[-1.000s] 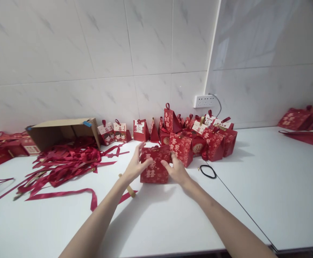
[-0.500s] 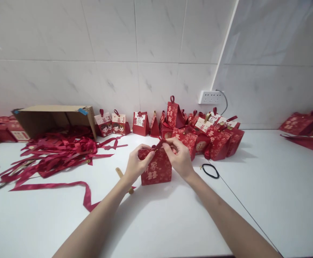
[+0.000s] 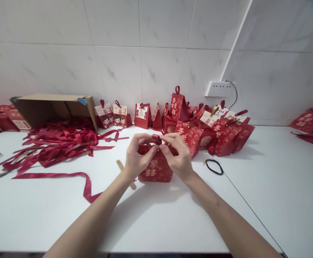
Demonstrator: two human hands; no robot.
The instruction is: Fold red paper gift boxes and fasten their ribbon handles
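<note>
A red gift box (image 3: 157,172) with pale printed characters stands upright on the white table in front of me. A dark red ribbon loop (image 3: 156,138) rises at its top edge. My left hand (image 3: 138,156) pinches the loop's left side, thumb low and fingers over the top. From the other side my right hand (image 3: 180,156) grips it the same way, and the two thumbs nearly meet. The fingers hide much of the box's top. Close to my left wrist lies a flat gold-coloured strip (image 3: 121,166), partly covered by the forearm.
Loose red ribbons (image 3: 65,143) spill from a cardboard box (image 3: 54,97) on the left. Finished-looking red boxes (image 3: 190,138) crowd together behind my hands. A black cord loop (image 3: 214,167) lies to the right. A power strip (image 3: 218,89) is on the tiled wall.
The ribbon, earlier held slanting at the top of the box, now stands as a rounded loop. Both hands have drawn closer together over it. The view has shifted slightly.
</note>
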